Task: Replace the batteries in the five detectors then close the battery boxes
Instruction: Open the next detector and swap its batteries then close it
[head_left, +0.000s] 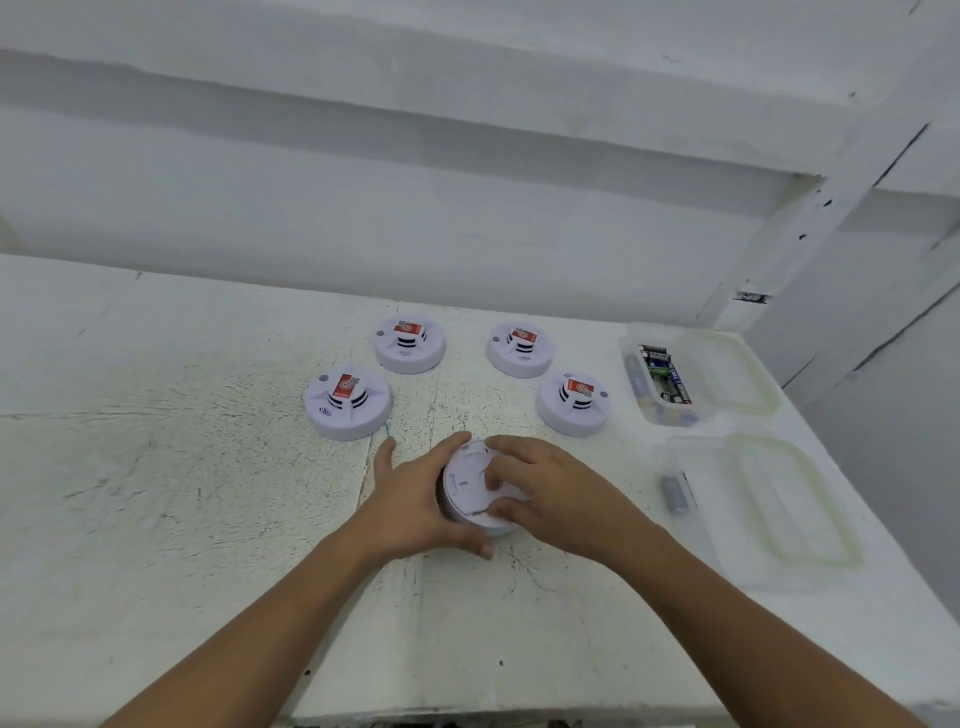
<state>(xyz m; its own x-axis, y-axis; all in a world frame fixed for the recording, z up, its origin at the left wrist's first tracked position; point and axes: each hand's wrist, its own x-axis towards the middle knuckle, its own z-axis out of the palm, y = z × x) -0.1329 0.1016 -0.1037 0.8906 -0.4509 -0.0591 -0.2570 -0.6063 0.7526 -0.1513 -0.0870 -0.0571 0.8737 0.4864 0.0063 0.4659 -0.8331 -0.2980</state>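
Step in hand, my read: getting the battery box open on the detector (466, 480). It lies back-up on the bench (208, 493), clamped between both hands.

- Left hand (415, 499) holds the left rim. Its fingers (448, 448) curl over the far edge and the thumb sits on the near edge.
- Right hand (550, 493) lies across the right half of the back. Its fingers (511, 447) curl down onto the plastic and the thumb is at the near rim, so it is gripping too.
- Can't tell if the cover is on or off, since the right hand hides that part.

Doing it well:
- Left hand only braces, pressing the body flat to the bench so it can't spin.
- Right fingertips do the work. Push or twist along the cover's own travel and don't lever the tabs.
- Check polarity before seating any cell.

Positions from the fingers:
- The four other detectors (347, 402) sit face-up just beyond the fingertips, two off to the far left and two to the far right. None touches a hand.
- The batteries (662, 376) are in a clear tub (629, 358), well right of the right fingers and further out.
- A grey cell (675, 491) lies in a second tub, right of the right hand and near it.
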